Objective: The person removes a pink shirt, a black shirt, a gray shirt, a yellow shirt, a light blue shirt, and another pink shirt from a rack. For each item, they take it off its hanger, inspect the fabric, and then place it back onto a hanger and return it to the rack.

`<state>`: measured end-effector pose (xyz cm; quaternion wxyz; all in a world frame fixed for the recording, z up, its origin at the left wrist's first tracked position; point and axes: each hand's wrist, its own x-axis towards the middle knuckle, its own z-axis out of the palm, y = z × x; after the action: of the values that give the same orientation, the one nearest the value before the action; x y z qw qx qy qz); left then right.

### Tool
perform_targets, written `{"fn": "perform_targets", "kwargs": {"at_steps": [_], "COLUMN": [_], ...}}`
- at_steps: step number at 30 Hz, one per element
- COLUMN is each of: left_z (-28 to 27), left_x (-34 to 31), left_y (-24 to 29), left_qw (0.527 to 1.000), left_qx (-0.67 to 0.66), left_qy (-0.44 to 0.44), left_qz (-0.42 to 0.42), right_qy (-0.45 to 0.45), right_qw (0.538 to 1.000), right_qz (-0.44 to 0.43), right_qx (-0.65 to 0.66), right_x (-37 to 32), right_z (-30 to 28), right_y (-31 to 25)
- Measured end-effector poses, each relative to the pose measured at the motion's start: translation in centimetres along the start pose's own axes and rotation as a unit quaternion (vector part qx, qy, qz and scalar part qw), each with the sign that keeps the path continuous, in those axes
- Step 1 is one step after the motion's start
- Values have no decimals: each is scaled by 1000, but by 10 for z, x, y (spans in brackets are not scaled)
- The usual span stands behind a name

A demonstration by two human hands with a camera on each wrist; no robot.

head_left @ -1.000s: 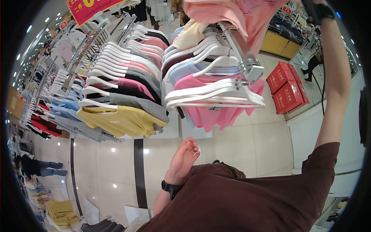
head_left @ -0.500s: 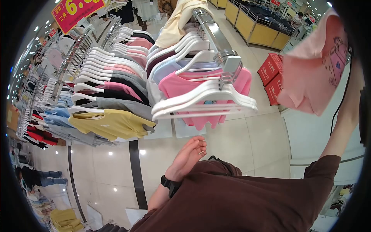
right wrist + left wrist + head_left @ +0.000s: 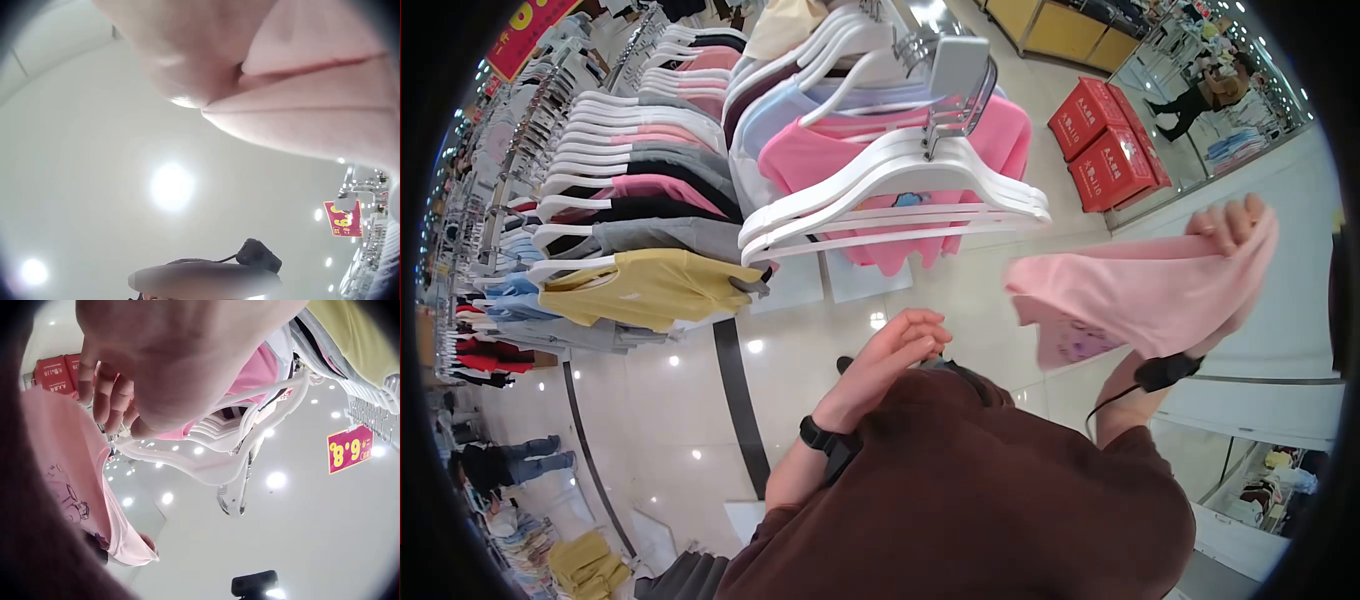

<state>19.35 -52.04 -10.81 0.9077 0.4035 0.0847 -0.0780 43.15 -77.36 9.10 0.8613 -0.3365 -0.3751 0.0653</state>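
Note:
The right hand (image 3: 1228, 226) grips a light pink shirt (image 3: 1140, 285) with a printed picture, which hangs to the left from its fingers; in the right wrist view the thumb pinches folds of the pink fabric (image 3: 312, 112). In front of the torso the left hand (image 3: 897, 352) is raised with loosely bent fingers and holds nothing. Above it, bare white hangers (image 3: 880, 190) hang at the rack's end, in front of a bright pink shirt (image 3: 1000, 140). The left wrist view has the palm (image 3: 181, 369) near the hangers (image 3: 219, 469), with the pink shirt (image 3: 69, 456) at left.
Racks of shirts on white hangers fill the left side, a yellow shirt (image 3: 645, 290) nearest. Red boxes (image 3: 1100, 150) stand on the floor beyond the rack's end. White cabinets (image 3: 1260, 330) are at the right. A person (image 3: 510, 465) is at the far left.
The right hand has come down and inward from the upper right with the light pink shirt. The left hand has risen slightly. The rack's end now appears closer and further left.

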Motion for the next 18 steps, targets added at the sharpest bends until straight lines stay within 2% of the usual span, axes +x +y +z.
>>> {"fn": "perform_targets", "kwargs": {"at_steps": [2,3,5,6,8,9,11,15,18], "left_z": [6,7,5,1,-12,-14,-16,-15,-10], "left_x": [4,6,8,9,14,16,20,32,35], "left_y": [3,3,3,0,-13,-16,-21,-33,-37], "left_qw": [996,996,963,964,884,885,869,892,874], "left_qx": [91,91,269,267,463,463,488,443,471], "left_qy": [21,24,11,15,-3,-3,-20,-61,-68], "left_qz": [1,-5,0,-5,57,54,80,56,99], "right_qy": [21,26,65,69,142,145,229,242,196], "right_qw": [993,993,986,985,960,960,934,930,930], "right_qz": [94,96,124,128,149,151,189,192,187], "right_qx": [67,69,95,97,188,189,196,200,247], "right_x": [-30,-43,-64,-75,-90,-94,-99,-101,-100], "right_z": [-11,-12,-9,-4,7,13,27,52,51], "right_y": [19,29,50,57,68,72,80,97,101]}}
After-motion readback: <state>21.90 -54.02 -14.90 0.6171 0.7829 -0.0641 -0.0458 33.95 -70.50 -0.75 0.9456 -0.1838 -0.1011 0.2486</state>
